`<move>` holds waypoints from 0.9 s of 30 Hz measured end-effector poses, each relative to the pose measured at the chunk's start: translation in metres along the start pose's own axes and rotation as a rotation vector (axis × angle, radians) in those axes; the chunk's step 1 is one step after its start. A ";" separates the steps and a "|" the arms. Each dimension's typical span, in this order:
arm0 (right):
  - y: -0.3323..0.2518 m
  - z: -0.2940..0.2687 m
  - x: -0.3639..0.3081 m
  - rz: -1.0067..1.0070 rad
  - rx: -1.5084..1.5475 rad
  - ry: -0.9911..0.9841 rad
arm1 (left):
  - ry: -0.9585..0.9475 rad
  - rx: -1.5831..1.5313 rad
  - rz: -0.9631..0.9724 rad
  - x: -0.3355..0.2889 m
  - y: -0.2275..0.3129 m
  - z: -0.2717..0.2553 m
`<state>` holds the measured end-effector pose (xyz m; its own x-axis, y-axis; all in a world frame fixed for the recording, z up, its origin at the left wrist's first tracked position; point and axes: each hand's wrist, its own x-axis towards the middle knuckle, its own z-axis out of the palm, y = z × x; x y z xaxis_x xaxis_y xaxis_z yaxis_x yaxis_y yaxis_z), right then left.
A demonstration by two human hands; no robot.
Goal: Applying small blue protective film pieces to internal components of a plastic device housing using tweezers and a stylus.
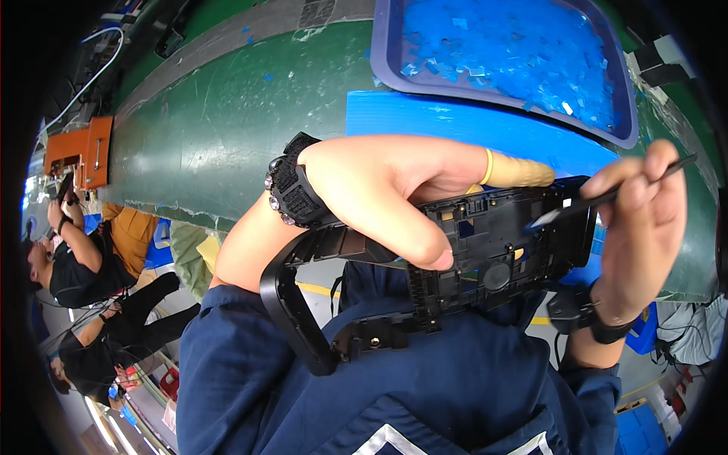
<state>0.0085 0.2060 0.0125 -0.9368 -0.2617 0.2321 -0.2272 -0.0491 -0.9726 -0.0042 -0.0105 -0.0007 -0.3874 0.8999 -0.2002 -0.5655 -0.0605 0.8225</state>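
A black plastic housing [485, 243] with an open frame at its left end is held above my lap, tilted, its ribbed inner side toward me. My left hand [379, 178] is closed on its upper edge, the thumb pressing on the inner face. A pale yellow finger cot [523, 172] covers one of its fingers. My right hand [644, 208] pinches a thin black tool, like tweezers [599, 199], at the housing's right side. The tool's tip hovers over or touches the inner face, with a small whitish-blue glint there; which of these I cannot tell.
A grey-purple tray [500, 101] full of blue film scraps stands on the green worktable [197, 144], beside a flat blue sheet [371, 114]. An orange metal box [97, 152] sits at the table's left end. Two people in black are at work farther left.
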 end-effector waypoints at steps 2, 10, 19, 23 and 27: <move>-0.010 -0.029 0.018 0.039 -0.086 0.151 | -0.122 -0.149 -0.021 0.008 0.004 -0.001; 0.062 -0.104 0.063 0.028 -0.173 0.230 | 0.323 -0.014 0.318 -0.017 0.043 0.003; 0.029 -0.082 0.043 0.059 -0.248 0.175 | 1.260 2.085 -0.685 0.001 0.170 -0.179; 0.030 -0.084 0.043 0.060 -0.385 0.138 | 1.047 2.303 0.006 0.138 0.199 -0.201; 0.037 -0.087 0.048 0.057 -0.392 0.120 | 0.659 2.599 0.448 0.276 0.197 -0.183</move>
<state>-0.0683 0.2749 -0.0114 -0.9700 -0.1382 0.2002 -0.2363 0.3393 -0.9105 -0.3561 0.1470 0.0087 -0.4656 0.8083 0.3603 0.6479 0.5887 -0.4834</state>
